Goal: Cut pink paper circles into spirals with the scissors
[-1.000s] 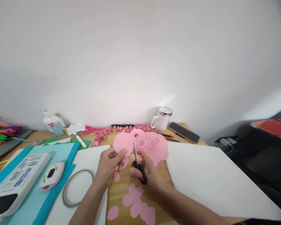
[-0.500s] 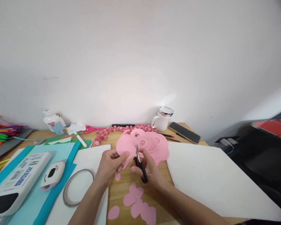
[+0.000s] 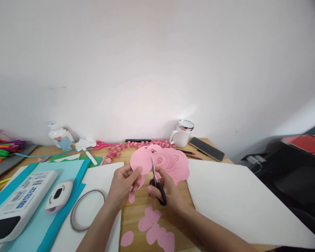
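Note:
Pinched between the thumb and fingers of my left hand (image 3: 126, 180) is a round pink paper disc (image 3: 141, 159), held up above the table. My right hand (image 3: 166, 187) grips black-handled scissors (image 3: 159, 189), with the blades pointing up at the disc's right edge. Behind the blades lies a heap of pink paper rings and discs (image 3: 177, 164), partly hidden by the hands. Below, several small pink petal-shaped pieces (image 3: 149, 218) lie on the wooden table (image 3: 136, 213).
Left are a tape ring (image 3: 73, 218), a white oval device (image 3: 59, 196), a long white box (image 3: 23, 203) and blue paper (image 3: 73, 168). Small pink paper rolls (image 3: 114, 154), a white mug (image 3: 182, 133) and a phone (image 3: 207, 148) stand or lie at the back. White board (image 3: 241, 196) lies right.
The scissors and my right hand have shifted very slightly, and the disc has turned or tilted a little in my left fingers. Everything else stays where it was.

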### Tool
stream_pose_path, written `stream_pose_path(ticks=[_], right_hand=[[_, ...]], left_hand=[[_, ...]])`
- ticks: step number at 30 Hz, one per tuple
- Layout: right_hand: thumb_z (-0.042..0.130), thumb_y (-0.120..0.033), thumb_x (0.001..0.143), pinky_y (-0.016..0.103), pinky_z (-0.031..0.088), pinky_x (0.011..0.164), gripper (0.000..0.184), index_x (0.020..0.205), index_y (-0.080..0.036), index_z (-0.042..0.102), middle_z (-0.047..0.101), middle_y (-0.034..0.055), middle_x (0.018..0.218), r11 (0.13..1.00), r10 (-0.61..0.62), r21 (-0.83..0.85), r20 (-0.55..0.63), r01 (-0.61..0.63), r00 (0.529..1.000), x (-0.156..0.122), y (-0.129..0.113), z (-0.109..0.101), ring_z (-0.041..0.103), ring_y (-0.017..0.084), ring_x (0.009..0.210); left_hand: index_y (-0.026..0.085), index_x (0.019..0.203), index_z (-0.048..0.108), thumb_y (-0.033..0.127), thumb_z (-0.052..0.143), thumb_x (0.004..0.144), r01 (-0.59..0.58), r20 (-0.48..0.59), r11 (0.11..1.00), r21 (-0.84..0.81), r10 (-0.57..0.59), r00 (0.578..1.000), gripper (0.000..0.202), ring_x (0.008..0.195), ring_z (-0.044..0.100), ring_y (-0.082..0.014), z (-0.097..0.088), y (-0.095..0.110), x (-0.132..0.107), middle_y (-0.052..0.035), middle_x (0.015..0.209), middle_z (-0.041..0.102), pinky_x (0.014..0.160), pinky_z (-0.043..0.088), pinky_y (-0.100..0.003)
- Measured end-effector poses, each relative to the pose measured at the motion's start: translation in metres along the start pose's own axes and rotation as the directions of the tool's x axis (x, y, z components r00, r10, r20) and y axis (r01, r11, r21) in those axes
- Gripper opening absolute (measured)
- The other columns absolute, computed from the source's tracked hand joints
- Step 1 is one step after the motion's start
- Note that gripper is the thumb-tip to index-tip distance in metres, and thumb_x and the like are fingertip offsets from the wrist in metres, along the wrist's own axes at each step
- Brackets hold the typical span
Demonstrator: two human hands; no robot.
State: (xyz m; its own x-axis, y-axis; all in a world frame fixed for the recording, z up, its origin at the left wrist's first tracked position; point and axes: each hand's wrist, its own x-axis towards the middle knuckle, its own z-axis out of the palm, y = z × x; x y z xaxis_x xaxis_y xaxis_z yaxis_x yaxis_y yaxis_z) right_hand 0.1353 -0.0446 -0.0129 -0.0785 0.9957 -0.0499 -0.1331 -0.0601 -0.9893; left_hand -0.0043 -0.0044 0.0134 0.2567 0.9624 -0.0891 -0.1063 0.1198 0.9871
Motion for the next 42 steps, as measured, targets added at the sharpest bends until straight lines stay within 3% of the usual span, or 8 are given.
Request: stream_pose_path(ticks=[5,13,21,29,37,42], right_hand=[[0.063,-0.020,0.066,0.017,0.025,0.040,0.042,0.104,-0.019,0.044,0.049,-0.0095,0.051,0.999,0.037,0.041,-0.002,-0.037,0.999,-0.002,0.002,0.001,0.039,0.008,0.043],[0.069,-0.028,0.068,0.017,0.021,0.042,0.039,0.097,-0.022,0.043,0.042,-0.0109,0.052,0.997,-0.005,0.079,0.051,0.001,0.999,-0.003,0.002,0.002,0.032,0.006,0.045],[0.077,-0.037,0.063,0.021,0.029,0.049,0.057,0.104,-0.022,0.040,0.048,-0.0061,0.064,0.993,-0.102,0.079,0.129,0.092,0.986,0.005,0.003,-0.008,0.041,0.010,0.057],[0.072,-0.037,0.067,0.019,0.024,0.044,0.045,0.097,-0.022,0.042,0.046,-0.0087,0.057,0.997,-0.075,0.004,0.068,0.075,0.995,0.002,0.002,-0.006,0.032,0.007,0.047],[0.065,-0.029,0.069,0.018,0.023,0.040,0.038,0.100,-0.021,0.044,0.044,-0.0109,0.048,0.998,-0.062,-0.027,0.051,0.064,0.997,0.003,0.002,-0.004,0.036,0.008,0.041],[0.064,-0.025,0.066,0.017,0.025,0.040,0.039,0.100,-0.021,0.045,0.048,-0.0098,0.050,1.000,0.001,-0.012,-0.001,-0.001,1.000,0.000,0.003,0.000,0.039,0.008,0.043]], left_hand=[[0.015,0.061,0.053,0.040,0.066,0.074,-0.022,0.005,0.999,-0.039,0.022,1.000,0.030,0.033,0.041,-0.0053,0.000,-0.001,0.001,0.0034,0.047,0.054,0.028,0.029,-0.015],[0.015,0.051,0.052,0.039,0.070,0.068,0.002,0.003,0.998,0.065,-0.002,1.000,0.035,0.030,0.034,-0.0046,-0.003,-0.008,0.001,0.0061,0.037,0.042,0.026,0.024,-0.016],[0.016,0.048,0.049,0.040,0.069,0.068,-0.001,0.029,0.990,0.143,-0.003,1.000,0.037,0.028,0.034,-0.0047,-0.004,-0.004,0.000,0.0068,0.036,0.039,0.026,0.023,-0.017],[0.016,0.051,0.050,0.041,0.070,0.067,-0.024,0.003,0.995,0.095,0.024,1.000,0.036,0.031,0.031,-0.0044,-0.004,-0.005,0.000,0.0071,0.038,0.040,0.026,0.024,-0.017],[0.016,0.054,0.051,0.041,0.071,0.065,-0.015,-0.042,0.997,0.077,0.018,0.999,0.033,0.032,0.032,-0.0044,-0.002,0.000,0.000,0.0073,0.036,0.040,0.029,0.023,-0.016],[0.016,0.059,0.053,0.041,0.067,0.070,-0.023,-0.010,1.000,-0.015,0.022,1.000,0.030,0.031,0.037,-0.0053,0.000,0.000,0.001,0.0039,0.042,0.051,0.029,0.025,-0.017]])
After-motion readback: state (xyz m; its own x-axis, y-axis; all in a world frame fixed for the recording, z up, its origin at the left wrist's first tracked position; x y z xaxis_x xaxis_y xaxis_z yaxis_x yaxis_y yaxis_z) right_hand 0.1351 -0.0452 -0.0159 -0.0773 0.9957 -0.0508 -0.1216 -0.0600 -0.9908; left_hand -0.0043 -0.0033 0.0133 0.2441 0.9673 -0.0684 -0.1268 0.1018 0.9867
